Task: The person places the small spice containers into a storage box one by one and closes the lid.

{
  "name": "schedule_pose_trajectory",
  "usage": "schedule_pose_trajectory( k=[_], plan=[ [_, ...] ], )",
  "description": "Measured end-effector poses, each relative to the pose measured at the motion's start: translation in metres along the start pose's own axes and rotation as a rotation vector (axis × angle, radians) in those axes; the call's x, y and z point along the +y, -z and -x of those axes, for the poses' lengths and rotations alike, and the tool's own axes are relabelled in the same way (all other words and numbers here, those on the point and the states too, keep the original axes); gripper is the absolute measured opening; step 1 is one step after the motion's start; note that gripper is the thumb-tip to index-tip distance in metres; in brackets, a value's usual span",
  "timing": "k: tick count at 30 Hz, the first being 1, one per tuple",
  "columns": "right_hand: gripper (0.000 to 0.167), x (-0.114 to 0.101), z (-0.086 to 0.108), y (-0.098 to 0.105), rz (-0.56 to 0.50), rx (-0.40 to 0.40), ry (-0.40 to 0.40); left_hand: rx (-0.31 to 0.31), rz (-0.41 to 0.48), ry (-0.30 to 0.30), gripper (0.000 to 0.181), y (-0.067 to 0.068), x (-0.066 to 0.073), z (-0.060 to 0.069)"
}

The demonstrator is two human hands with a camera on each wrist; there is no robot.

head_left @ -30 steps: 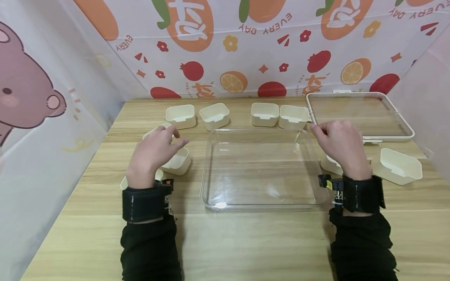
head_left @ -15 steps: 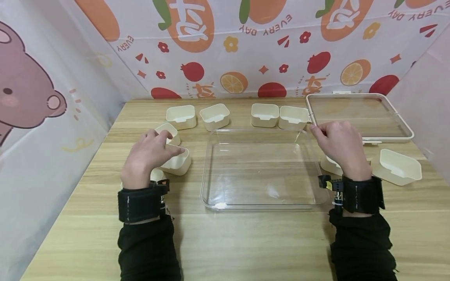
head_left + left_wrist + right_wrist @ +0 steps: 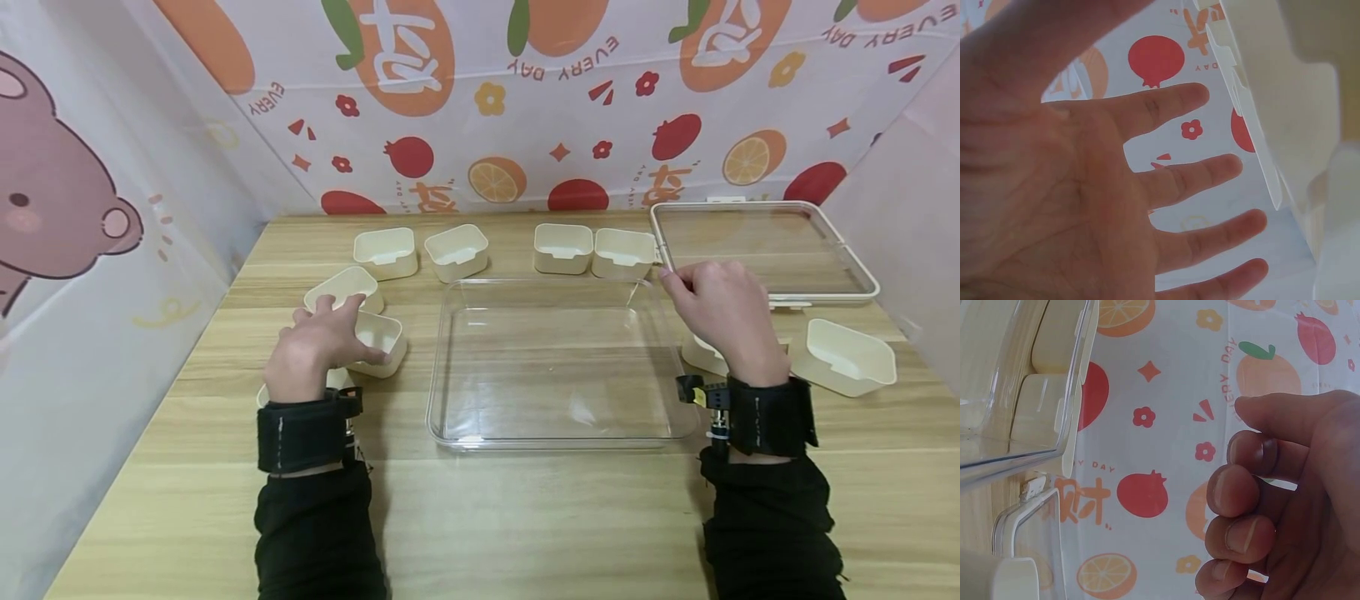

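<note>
My left hand [image 3: 318, 346] hovers with spread fingers over a small cream box [image 3: 390, 333] left of the clear tray. In the left wrist view the fingers [image 3: 1191, 181] are straight and apart, and nothing lies against the palm. Just beyond that hand sits another cream box [image 3: 347, 286]; a third [image 3: 339, 380] is partly hidden under the wrist. My right hand [image 3: 727, 312] hangs above the table at the right of the clear tray [image 3: 555, 444]. Its fingers are loosely curled and hold nothing in the right wrist view. Behind it a cream box [image 3: 702, 357] is partly covered.
Along the back stand several cream boxes, among them one [image 3: 385, 254] at left and one [image 3: 564, 250] near the middle. A clear lid with a white rim [image 3: 825, 297] lies at the back right. Another box [image 3: 851, 360] is right of the right hand.
My left hand has moved back toward me and lower, its fingers spreading, so the far left box shows more. My right hand has stayed nearly still.
</note>
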State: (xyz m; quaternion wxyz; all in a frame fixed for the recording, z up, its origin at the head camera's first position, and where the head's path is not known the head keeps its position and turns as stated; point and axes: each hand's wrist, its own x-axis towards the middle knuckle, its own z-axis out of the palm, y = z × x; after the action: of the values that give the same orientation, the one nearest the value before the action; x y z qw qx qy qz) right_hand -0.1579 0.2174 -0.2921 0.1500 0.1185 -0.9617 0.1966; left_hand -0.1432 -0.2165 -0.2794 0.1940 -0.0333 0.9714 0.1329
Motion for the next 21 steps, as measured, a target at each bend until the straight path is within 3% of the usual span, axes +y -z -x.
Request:
schedule_pose_trajectory(
  k=[4, 21],
  plan=[
    [0.048, 0.0, 0.0002, -0.0005, 0.002, 0.002, 0.004, -0.024, 0.003, 0.015, 0.101, -0.0009, -0.0007, -0.0014],
    [0.05, 0.0018, 0.0007, -0.0026, -0.002, 0.009, 0.014, -0.044, -0.01, -0.018, 0.098, -0.0041, -0.0019, -0.0065]
  ],
)
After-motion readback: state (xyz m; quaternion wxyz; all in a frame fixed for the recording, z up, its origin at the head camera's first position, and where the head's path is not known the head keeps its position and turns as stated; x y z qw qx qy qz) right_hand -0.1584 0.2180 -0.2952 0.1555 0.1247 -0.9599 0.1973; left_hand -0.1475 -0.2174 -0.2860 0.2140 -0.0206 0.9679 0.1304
